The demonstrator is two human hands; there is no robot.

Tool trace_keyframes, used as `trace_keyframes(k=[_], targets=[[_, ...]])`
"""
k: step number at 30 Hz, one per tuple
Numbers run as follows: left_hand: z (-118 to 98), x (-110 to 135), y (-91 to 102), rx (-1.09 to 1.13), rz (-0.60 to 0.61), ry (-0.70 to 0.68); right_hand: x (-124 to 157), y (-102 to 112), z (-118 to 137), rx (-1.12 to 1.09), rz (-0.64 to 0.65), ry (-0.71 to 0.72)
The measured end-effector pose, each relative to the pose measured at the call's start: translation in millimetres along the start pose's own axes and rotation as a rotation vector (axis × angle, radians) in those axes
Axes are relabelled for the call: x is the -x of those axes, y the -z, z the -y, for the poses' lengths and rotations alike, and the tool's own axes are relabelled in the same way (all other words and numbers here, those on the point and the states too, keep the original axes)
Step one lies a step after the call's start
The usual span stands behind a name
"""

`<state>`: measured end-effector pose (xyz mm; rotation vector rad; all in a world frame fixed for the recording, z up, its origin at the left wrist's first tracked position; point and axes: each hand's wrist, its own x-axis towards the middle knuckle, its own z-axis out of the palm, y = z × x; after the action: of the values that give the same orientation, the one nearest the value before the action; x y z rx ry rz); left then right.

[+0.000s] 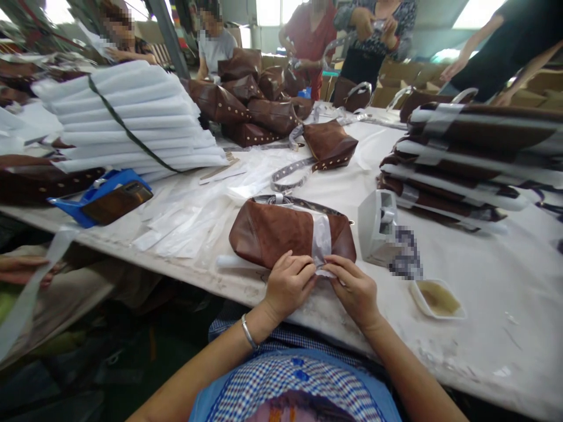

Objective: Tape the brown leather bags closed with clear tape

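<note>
A brown handbag (281, 231) lies on its side at the table's front edge. Round its right part runs a whitish translucent paper strip (322, 234). My left hand (290, 284) rests against the bag's near edge, its fingers bent together at the strip's lower end. From the other side my right hand (355, 290) pinches that same end between thumb and fingers. Behind the bag lies its studded strap (308, 204), partly wrapped. A white roll end (237, 262) pokes out beneath the bag's left side.
Right of the bag stand a grey dispenser (378, 228) and a shallow dish of yellowish stuff (437, 298). Stacked wrapped bags (457, 158) rise at right, a tied white stack (132, 117) at left. A phone (118, 201) lies on blue plastic. Several co-workers stand behind.
</note>
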<state>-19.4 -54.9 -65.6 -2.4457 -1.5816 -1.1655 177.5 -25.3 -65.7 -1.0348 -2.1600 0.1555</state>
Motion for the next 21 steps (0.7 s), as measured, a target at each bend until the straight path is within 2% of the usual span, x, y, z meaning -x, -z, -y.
trace_keyframes(k=[10, 17, 21], targets=[[-3.5, -4.8, -6.3, -0.061, -0.070, 0.018, -12.0, -0.9, 9.8, 0.071, -0.038, -0.132], [-5.2, -17.5, -3.4, -0.156, 0.012, 0.121, -14.5, -6.6, 18.2, 0.124, -0.077, -0.207], [-3.0, -20.2, -2.8, -0.147, -0.010, 0.143, -14.1, -10.9, 18.3, 0.120, -0.109, -0.242]])
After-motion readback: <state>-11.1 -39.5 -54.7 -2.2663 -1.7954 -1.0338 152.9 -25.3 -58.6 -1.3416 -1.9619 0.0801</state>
